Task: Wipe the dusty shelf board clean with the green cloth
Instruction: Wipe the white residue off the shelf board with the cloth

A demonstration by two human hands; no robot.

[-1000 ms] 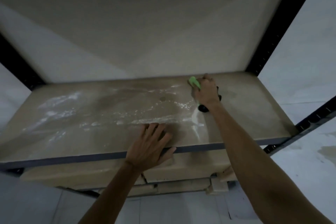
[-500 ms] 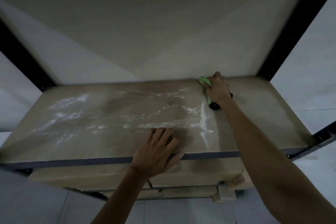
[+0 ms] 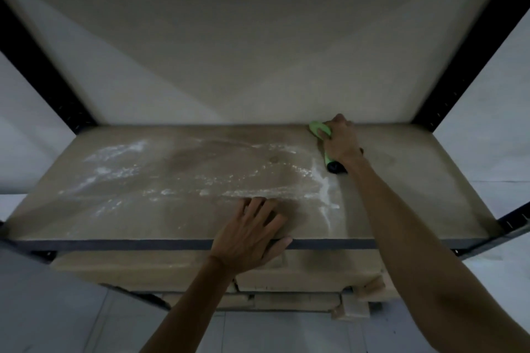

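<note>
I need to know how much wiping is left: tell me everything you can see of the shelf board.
The shelf board is a flat, pale brown panel that looks like fibreboard, lying level in a black metal frame. White dust streaks its left and middle, ending in a ridge near the right hand; the part to the right of that looks clean. That hand presses a green cloth at the back edge. The left hand lies flat on the front edge, thumb over the dark rim.

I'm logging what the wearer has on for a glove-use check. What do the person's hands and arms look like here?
Both are bare: the left hand and right hand wear no gloves, and both forearms show no sleeves. No watch, ring or wristband shows on either, though the picture is dim.
</note>
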